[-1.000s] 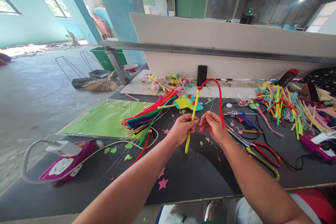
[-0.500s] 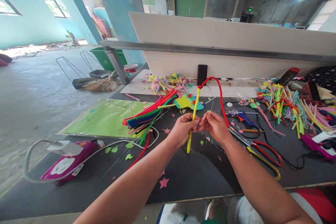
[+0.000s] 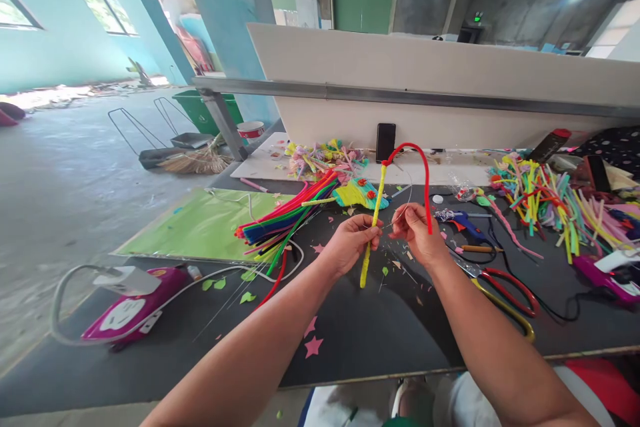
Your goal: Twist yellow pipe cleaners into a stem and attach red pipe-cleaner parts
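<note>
My left hand (image 3: 357,239) is closed around a yellow fuzzy stem (image 3: 379,197), which stands nearly upright with its lower end below my fingers. From its top a red pipe cleaner (image 3: 415,147) arches over to the right and hangs down in front of my right hand (image 3: 416,232). My right hand pinches a thin wire (image 3: 409,188) that curves up toward the top of the stem; its other end runs toward my left fingers. Beyond the hands lies a yellow and blue fuzzy piece with red dots (image 3: 360,193).
A bundle of coloured pipe cleaners (image 3: 285,213) lies left of centre. Large scissors (image 3: 500,290) and a blue glue gun (image 3: 465,221) are at the right. A phone (image 3: 385,142) leans at the back. A purple power strip (image 3: 137,307) sits at left, pink stars (image 3: 314,347) in front.
My right hand has drawn slightly away from my left, so a gap with wire across it now shows between them. The stem and red pipe cleaner have shifted a little right.
</note>
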Motion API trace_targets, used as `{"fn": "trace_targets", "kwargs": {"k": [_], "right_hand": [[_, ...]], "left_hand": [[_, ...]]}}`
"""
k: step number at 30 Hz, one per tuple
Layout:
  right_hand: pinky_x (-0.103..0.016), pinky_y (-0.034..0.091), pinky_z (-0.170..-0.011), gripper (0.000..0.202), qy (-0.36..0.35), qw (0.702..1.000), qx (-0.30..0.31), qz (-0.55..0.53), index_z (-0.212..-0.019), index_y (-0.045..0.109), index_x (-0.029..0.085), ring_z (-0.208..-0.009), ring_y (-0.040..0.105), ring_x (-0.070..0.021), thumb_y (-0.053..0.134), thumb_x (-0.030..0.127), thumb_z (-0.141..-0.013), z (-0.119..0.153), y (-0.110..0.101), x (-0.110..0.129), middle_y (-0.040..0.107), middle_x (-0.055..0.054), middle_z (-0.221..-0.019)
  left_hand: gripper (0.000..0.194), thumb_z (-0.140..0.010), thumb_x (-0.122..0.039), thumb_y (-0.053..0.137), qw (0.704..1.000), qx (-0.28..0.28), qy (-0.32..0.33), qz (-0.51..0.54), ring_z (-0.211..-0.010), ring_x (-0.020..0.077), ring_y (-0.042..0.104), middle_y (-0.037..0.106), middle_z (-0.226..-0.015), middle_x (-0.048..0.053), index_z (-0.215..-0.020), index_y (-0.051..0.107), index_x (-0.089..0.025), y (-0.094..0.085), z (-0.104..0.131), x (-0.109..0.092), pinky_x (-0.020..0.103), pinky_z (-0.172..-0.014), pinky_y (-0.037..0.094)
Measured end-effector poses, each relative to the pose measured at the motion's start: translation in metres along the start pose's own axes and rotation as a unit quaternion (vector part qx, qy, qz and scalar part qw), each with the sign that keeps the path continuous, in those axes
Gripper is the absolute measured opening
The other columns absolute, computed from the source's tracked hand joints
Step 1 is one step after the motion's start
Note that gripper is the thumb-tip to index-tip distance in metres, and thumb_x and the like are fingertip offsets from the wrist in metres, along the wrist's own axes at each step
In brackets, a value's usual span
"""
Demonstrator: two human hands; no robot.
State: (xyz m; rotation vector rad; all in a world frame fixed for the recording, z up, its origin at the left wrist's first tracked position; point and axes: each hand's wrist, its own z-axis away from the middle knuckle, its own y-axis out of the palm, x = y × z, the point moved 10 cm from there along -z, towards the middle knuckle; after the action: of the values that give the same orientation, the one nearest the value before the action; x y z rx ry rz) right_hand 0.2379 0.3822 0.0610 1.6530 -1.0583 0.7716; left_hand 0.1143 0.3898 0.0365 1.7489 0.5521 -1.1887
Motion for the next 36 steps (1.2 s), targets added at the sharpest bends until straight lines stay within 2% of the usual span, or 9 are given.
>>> {"fn": "trace_targets", "kwargs": {"k": [4,9,15,18,23,28,36], "right_hand": [[-0.023,0.055,-0.047,0.017,-0.016,1.0,-0.012,-0.012,-0.089,0.064,0.019,-0.053,0.054,-0.0081,0.06,0.035,-0.085,-0.001,-0.003,0.007,0.066,-0.003,-0.084],[-0.023,0.054,-0.045,0.017,-0.011,0.999,0.001,-0.043,-0.08,0.061,0.018,-0.049,0.054,-0.0088,0.061,0.034,-0.085,-0.001,-0.002,0.007,0.067,-0.002,-0.075],[-0.024,0.057,-0.049,0.016,-0.005,0.999,0.009,-0.05,-0.082,0.061,0.018,-0.052,0.057,-0.009,0.06,0.033,-0.086,0.0,0.002,0.003,0.067,-0.002,-0.078],[-0.024,0.056,-0.048,0.016,0.014,0.998,0.022,-0.055,-0.087,0.063,0.018,-0.052,0.057,-0.0092,0.061,0.034,-0.085,0.003,0.01,-0.005,0.067,-0.002,-0.079],[-0.023,0.057,-0.053,0.017,0.03,0.997,0.038,-0.067,-0.084,0.063,0.018,-0.055,0.061,-0.0092,0.059,0.035,-0.087,0.005,0.017,-0.017,0.067,-0.002,-0.077],[-0.022,0.057,-0.055,0.019,0.031,0.997,0.049,-0.05,-0.085,0.063,0.017,-0.058,0.064,-0.0101,0.058,0.035,-0.088,0.005,0.016,-0.018,0.069,-0.003,-0.078],[-0.02,0.055,-0.051,0.02,0.038,0.997,0.05,-0.04,-0.083,0.062,0.017,-0.052,0.061,-0.0089,0.06,0.037,-0.086,0.005,0.017,-0.014,0.067,0.0,-0.071]], "left_hand": [[0.02,-0.071,-0.023,0.073,1.0,-0.007,0.001,-0.004,-0.053,0.0074,0.053,0.06,-0.067,0.001,-0.085,0.064,-0.012,-0.002,-0.001,0.003,0.021,-0.053,0.042],[0.019,-0.069,-0.022,0.074,1.0,-0.02,0.008,0.005,-0.052,0.007,0.054,0.06,-0.064,0.0,-0.082,0.064,-0.012,-0.003,-0.001,0.001,0.02,-0.052,0.042],[0.019,-0.071,-0.022,0.073,1.0,-0.013,0.01,0.011,-0.053,0.0075,0.055,0.06,-0.065,0.001,-0.084,0.064,-0.011,-0.002,-0.001,0.005,0.021,-0.054,0.045],[0.019,-0.073,-0.023,0.072,1.0,-0.011,0.011,0.012,-0.055,0.0084,0.056,0.061,-0.065,0.001,-0.086,0.064,-0.012,-0.002,-0.001,0.006,0.022,-0.056,0.046],[0.018,-0.073,-0.022,0.071,1.0,-0.009,0.018,0.015,-0.058,0.009,0.058,0.063,-0.068,0.001,-0.086,0.064,-0.012,0.001,0.001,0.004,0.023,-0.059,0.048],[0.017,-0.074,-0.021,0.071,0.999,-0.022,0.029,0.016,-0.058,0.0087,0.058,0.063,-0.069,0.001,-0.086,0.064,-0.012,0.0,0.001,0.002,0.023,-0.06,0.048],[0.017,-0.072,-0.021,0.072,0.999,-0.015,0.029,0.032,-0.056,0.008,0.057,0.064,-0.069,0.002,-0.084,0.065,-0.011,0.006,0.004,0.001,0.021,-0.057,0.047]]}}
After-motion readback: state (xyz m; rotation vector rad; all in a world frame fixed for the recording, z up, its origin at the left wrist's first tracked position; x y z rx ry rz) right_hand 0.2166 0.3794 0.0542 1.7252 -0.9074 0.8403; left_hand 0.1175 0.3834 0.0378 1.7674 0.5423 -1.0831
